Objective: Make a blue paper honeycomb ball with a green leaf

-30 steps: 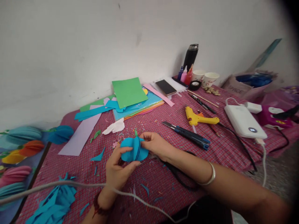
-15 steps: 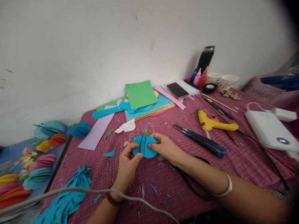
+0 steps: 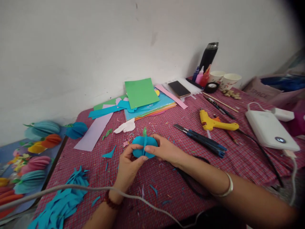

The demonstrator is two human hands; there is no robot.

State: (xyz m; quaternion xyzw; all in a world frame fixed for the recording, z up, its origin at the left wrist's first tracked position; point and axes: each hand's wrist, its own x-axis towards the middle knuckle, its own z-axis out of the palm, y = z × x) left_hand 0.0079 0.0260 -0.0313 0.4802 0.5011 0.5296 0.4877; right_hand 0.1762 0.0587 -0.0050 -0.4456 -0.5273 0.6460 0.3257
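Blue paper ball (image 3: 145,141) over checked tablecloth (image 3: 166,181), between left hand (image 3: 126,163) and right hand (image 3: 165,149); both sets of fingers pinch it. Probably light, easily creased; best held lightly near central fold.

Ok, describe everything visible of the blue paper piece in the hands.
The blue paper piece looks like folded card: rounded leaves spread either side of a raised middle fold, with a green tip at its far end. The left hand and right hand hold it from either side over the checked cloth; they cover part of it, and whether it touches the cloth is unclear.
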